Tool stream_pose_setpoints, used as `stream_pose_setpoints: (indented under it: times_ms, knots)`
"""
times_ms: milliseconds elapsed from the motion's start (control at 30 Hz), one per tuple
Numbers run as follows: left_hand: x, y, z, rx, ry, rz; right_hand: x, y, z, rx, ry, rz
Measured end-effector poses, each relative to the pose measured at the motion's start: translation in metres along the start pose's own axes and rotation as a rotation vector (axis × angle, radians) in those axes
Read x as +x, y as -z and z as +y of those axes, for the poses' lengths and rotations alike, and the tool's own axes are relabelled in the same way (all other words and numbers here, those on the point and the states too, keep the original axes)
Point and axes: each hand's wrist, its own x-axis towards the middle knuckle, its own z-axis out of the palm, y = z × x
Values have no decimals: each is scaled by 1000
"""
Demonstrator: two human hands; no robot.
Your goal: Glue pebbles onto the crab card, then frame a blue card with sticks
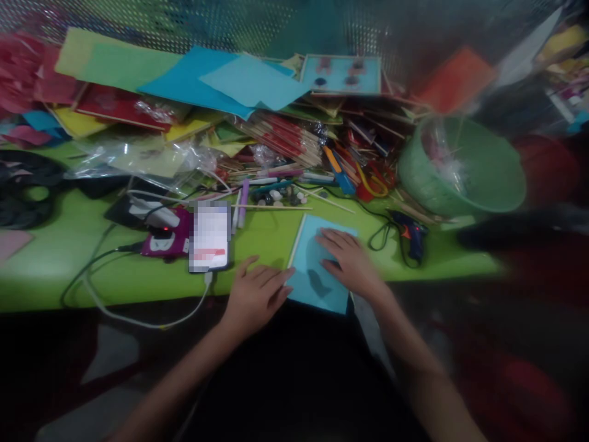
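Note:
A light blue sheet of paper point(306, 276) lies at the front edge of the green table, with a pale strip along its left side. My right hand point(347, 258) rests flat on the upper right of the sheet, fingers stretched toward the left. At the sheet's left edge, my left hand point(260, 291) has its fingers apart and its fingertips at the paper's border. Neither hand grips anything that I can see. The hands cover parts of the sheet, and a dark shadow falls on it.
Left of my hands, a phone point(210, 239) is plugged into a white cable beside a purple power strip point(177, 233). To the right are a glue gun point(409, 233) and a green basket point(497, 178). Coloured papers point(197, 80), sticks point(289, 138) and scissors point(338, 172) crowd the back.

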Motion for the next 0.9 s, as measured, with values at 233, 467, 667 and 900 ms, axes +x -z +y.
stream_pose_setpoints:
  times_ms: [233,467,667,900]
  knots:
    - [29,1,-17,42,95,-41,34,5,4,29,136,-95]
    - [59,-21,-39,121,129,-77,62,17,36,117,88,75]
    - [63,-32,-44,158,156,-113,84,24,62,-218,-210,196]
    - [59,-34,-46,145,186,-70,83,19,70,-317,-208,273]
